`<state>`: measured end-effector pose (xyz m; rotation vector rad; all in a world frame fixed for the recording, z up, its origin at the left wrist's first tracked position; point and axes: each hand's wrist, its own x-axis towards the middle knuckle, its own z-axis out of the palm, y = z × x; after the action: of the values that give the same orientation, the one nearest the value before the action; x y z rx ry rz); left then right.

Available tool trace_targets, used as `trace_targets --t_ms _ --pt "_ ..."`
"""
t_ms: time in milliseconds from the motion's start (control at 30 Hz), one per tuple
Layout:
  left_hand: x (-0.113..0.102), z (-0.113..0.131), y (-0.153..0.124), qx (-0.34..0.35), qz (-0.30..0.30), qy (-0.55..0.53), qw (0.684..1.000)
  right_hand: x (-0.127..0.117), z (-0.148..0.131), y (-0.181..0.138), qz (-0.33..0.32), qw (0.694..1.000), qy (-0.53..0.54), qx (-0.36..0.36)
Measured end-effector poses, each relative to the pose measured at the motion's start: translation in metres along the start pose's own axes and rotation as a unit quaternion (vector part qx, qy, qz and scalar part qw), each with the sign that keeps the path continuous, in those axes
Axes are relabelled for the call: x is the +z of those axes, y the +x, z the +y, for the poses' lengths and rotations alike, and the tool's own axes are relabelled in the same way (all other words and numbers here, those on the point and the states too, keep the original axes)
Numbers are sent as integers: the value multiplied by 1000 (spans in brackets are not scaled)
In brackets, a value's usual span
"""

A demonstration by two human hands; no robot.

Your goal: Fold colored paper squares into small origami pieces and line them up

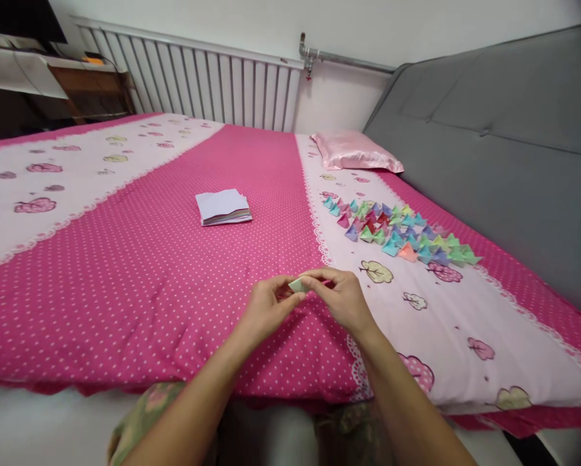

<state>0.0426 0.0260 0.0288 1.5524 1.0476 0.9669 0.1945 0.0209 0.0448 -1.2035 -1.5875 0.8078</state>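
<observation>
Between my two hands is a small piece of folded pale green paper [296, 285], raised over the near part of the pink dotted bedspread [164, 291]. My left hand [269, 303] pinches it from the left, thumb and fingers closed on it. From the other side my right hand [339, 299] grips it with thumb and forefinger. The fingers cover part of the paper, so its full shape is hidden. Off to the right, many folded paper boats [397, 232] in several colours stand in a cluster on the white printed strip.
A stack of paper sheets [225, 207] lies on the bed ahead of my hands. Behind it are a pink pillow [355, 151], a white radiator [197, 74] and a metal pipe [353, 59]. The grey headboard [504, 123] borders the right; a desk [93, 84] stands far left.
</observation>
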Motion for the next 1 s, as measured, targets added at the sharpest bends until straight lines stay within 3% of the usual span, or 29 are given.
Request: trace_targets --t_ms 300,600,1000 --pt "0 -6 2 -33 131 108 985 17 13 -3 -3 1000 -22 13" --pt "5 -5 2 -63 145 76 985 20 15 -3 16 993 70 98" --pt "10 1 -5 -27 155 70 985 21 5 -6 62 992 76 76"
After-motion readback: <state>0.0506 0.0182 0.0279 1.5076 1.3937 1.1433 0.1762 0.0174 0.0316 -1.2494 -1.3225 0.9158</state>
